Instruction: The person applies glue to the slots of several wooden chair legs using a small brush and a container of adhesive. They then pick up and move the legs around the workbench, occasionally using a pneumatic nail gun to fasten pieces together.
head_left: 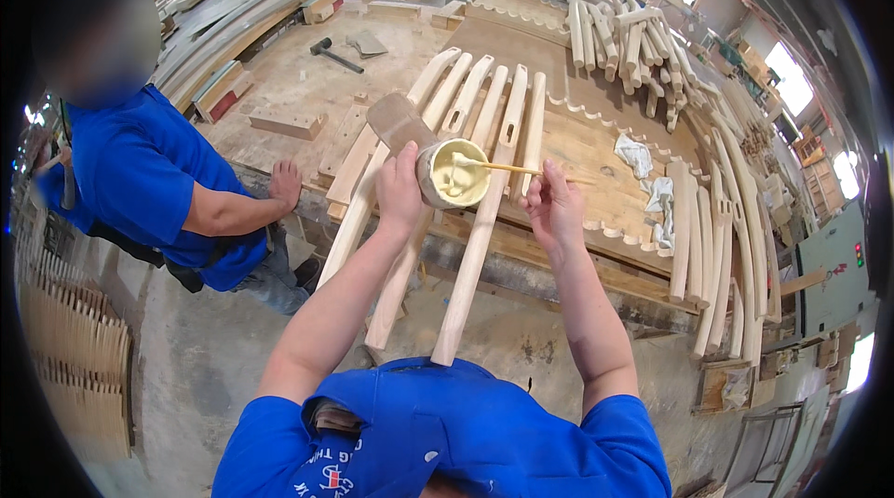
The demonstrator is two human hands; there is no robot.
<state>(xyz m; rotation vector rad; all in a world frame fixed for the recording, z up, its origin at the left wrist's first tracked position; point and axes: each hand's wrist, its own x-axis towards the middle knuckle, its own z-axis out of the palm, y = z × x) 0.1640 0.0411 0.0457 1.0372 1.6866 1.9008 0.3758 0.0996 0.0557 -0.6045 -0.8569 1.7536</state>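
My left hand [400, 193] is wrapped round a cup [427, 178] of thick, pale yellow paste [456, 180], tilted so that its inside shows. Between the fingers of my right hand [556, 205] is a thin wooden stick [512, 168], its far end dipped in the paste. A flat brown piece [399, 122] juts out behind the cup; whether it is joined to the cup I cannot tell. Below my hands, several pale wooden bars [473, 279] lie side by side across the bench edge, their near ends overhanging. Some have oblong slots at their far ends.
To the left, a co-worker in blue rests a hand [286, 184] on the workbench [279, 51]. A black mallet [335, 55] lies farther back. Wooden parts are heaped [633, 42] at the far right, with curved bars [731, 237] nearer. White rags [635, 155] lie on the boards.
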